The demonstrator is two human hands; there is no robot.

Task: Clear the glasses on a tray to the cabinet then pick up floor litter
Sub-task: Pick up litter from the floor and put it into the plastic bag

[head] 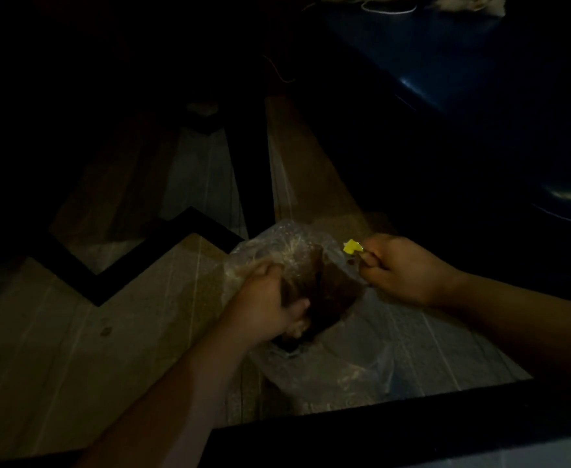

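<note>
A clear plastic bag [341, 363] hangs low over the tiled floor in dim light, with something dark brown inside. My left hand [270, 305] grips the bag's rim on its left side, fingers curled into the opening. My right hand [402, 268] holds the rim on the right side and pinches a small yellow scrap of litter [351, 246] between thumb and finger, right at the bag's mouth. No glasses, tray or cabinet are in view.
The floor [57, 366] has pale tiles with black zigzag bands [189, 217]. A small dark speck [105, 330] lies on a tile at left. A dark blue rounded object [480, 72] fills the upper right. Pale cloth and a cord [412, 3] lie at the top.
</note>
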